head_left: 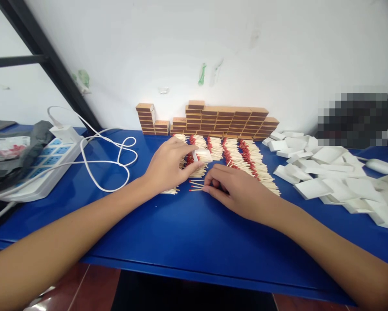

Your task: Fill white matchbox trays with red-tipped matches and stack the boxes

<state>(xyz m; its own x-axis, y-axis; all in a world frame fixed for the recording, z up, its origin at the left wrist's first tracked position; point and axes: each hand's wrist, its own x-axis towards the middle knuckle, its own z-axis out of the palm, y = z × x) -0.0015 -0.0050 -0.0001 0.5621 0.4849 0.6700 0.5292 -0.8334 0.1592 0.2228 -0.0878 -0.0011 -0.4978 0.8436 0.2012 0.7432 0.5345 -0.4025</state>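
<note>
My left hand (171, 164) grips a small white tray (203, 155) between thumb and fingers, with some matches in it. My right hand (229, 188) is closed, its thumb and forefinger pinching the plain ends of a few red-tipped matches (196, 185) at the table surface. Rows of matches (234, 151) with red heads lie behind and beside both hands, partly hidden by them. Behind the rows, brown matchboxes (226, 119) stand stacked against the wall.
A heap of white trays (336, 168) covers the right side of the blue table (168, 237). At the left lie a white power strip (48, 168) and a looped white cable (83, 160). A white mouse-like object (380, 166) sits at the far right.
</note>
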